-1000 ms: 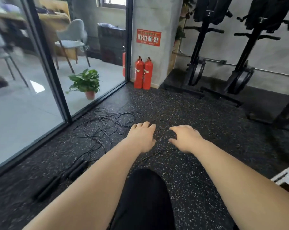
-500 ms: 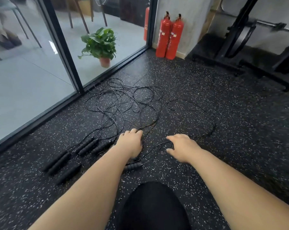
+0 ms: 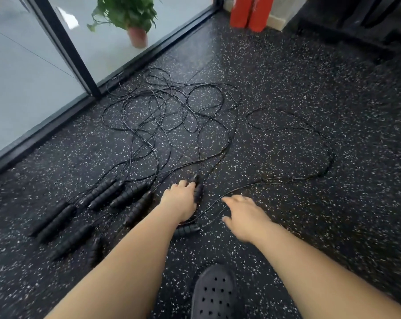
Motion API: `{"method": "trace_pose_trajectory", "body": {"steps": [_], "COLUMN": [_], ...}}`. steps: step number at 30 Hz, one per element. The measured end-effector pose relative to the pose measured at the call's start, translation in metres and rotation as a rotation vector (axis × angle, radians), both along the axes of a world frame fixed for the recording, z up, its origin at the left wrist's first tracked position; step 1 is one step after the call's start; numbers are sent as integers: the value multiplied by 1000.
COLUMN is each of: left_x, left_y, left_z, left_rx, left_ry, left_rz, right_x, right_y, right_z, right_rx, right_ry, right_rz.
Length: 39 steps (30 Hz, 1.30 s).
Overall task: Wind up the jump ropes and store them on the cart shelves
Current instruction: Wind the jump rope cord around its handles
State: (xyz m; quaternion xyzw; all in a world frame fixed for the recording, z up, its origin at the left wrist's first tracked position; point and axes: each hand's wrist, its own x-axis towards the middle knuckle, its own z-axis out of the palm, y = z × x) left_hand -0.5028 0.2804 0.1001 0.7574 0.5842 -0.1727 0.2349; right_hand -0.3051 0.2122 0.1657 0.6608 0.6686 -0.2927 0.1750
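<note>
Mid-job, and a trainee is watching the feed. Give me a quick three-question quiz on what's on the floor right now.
1. True or false: the jump ropes are already wound up.
2. The cluster of loose handles lies: A) to the left of the left hand; B) on a cart shelf; C) on a chair.
3. How many red fire extinguishers show at the top of the view?

Key: 1 false, they lie tangled on the floor; 2 A; 3 two.
</note>
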Motion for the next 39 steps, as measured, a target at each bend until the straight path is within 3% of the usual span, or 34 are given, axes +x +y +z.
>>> {"method": "trace_pose_trajectory", "body": {"steps": [9, 15, 23, 29, 33, 35, 39], "left_x": [29, 39, 54, 85, 119, 143, 192], "left_y": [14, 11, 18, 23, 36, 36, 18], "left_z": [-82, -109, -93, -28, 57, 113, 244], "left_rx": [-2, 137, -34, -35, -65, -63, 11], "left_ry": [60, 156, -15, -218, -465, -556, -745], "left_rz": [93, 133, 354, 361, 394, 386, 316], "right_x": [-3, 4, 28, 49, 64, 73, 103], "right_y": [33, 30, 18, 18, 13, 5, -30], "right_z": [-67, -92, -86, -39, 21, 65, 170], "right_rx": [-26, -37, -36, -8, 37, 126, 481], "right_ry": [62, 118, 120, 187, 426, 573, 680], "right_rz": [2, -56, -139, -295, -450, -496, -540]}}
